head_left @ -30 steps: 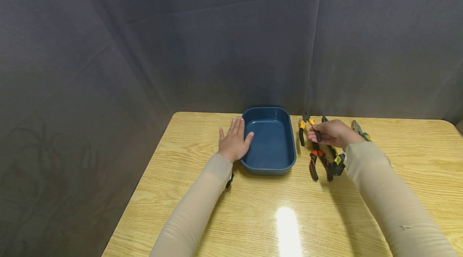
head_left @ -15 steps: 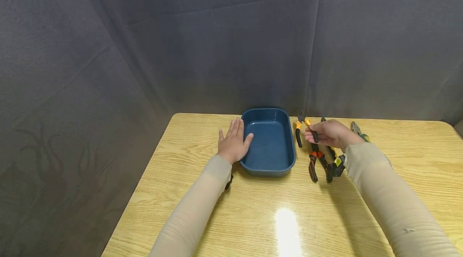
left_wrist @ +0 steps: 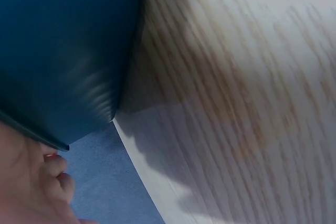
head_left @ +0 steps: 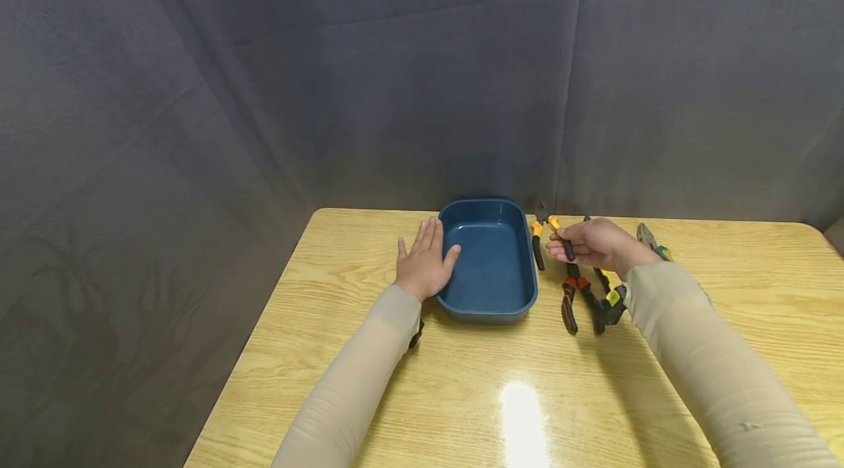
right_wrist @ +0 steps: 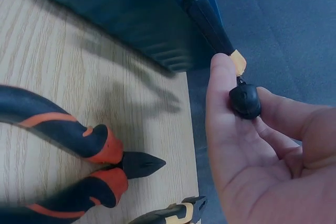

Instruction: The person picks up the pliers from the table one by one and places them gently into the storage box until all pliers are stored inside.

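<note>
A pair of yellow-and-black pliers [head_left: 554,223] is pinched by one handle between the thumb and fingers of my right hand [head_left: 596,244]. Their handles are spread, and the free handle overlaps the rim of a blue plastic bin [right_wrist: 121,19] in the right wrist view. My left hand [head_left: 423,263] rests along the bin's left rim with straight fingers, its thumb reaching over the inside. Below the right hand lie orange-and-black pliers [right_wrist: 105,156] on the tabletop, their handles apart. The bin's interior [head_left: 488,263] shows no tools.
Beside the orange pliers lies a black-and-yellow tool [head_left: 615,299], partly hidden by the right hand and sleeve. Farther right are pliers with green handles [head_left: 649,237], also partly covered. A dark cloth [head_left: 422,87] hangs behind the wooden table [head_left: 461,395].
My right hand has moved a little left, bringing the yellow-and-black pliers nearer the bin's right side. The left hand keeps its place on the rim.
</note>
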Demonstrator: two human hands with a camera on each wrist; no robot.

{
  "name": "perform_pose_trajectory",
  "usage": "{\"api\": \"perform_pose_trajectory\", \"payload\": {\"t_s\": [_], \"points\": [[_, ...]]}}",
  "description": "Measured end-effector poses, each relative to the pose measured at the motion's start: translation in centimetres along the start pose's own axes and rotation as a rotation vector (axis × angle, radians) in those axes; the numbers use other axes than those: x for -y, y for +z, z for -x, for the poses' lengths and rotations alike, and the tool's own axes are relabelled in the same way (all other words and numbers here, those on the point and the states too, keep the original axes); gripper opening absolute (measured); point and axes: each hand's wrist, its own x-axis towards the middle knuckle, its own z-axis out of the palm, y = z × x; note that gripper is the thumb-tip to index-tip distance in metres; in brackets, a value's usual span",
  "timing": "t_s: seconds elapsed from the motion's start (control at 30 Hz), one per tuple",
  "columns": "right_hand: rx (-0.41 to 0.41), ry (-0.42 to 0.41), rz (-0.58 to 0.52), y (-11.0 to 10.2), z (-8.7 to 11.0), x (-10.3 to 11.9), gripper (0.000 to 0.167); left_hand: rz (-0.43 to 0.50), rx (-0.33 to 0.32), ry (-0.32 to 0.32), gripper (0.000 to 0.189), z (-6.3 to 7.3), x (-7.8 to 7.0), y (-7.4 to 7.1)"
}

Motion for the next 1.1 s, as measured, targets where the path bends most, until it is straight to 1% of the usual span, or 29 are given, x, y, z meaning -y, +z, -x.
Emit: {"api": "perform_pose_trajectory", "payload": {"t_s": [0.23, 0.43, 0.77, 0.93, 1.1], "points": [[0.028, -0.023, 0.011, 0.5, 0.0, 0.3, 0.028, 0.001, 0.002, 0.003, 0.074, 0.1, 0.0, 0.0], [0.023, -0.023, 0.007, 1.4, 0.0, 0.7, 0.029, -0.003, -0.013, 0.013, 0.073, 0.0, -0.1, -0.1], [0.026, -0.028, 0.019, 2.9, -0.1, 1.1, 0.039, 0.008, 0.001, 0.002, 0.074, 0.3, -0.4, -0.4], [0.027, -0.025, 0.009, 3.2, -0.3, 1.0, 0.04, 0.01, -0.008, 0.001, 0.073, 0.5, -0.6, -0.5], [0.031, -0.032, -0.002, 3.5, -0.4, 0.9, 0.04, 0.012, -0.019, -0.001, 0.072, 0.4, -0.7, -0.2]]}}
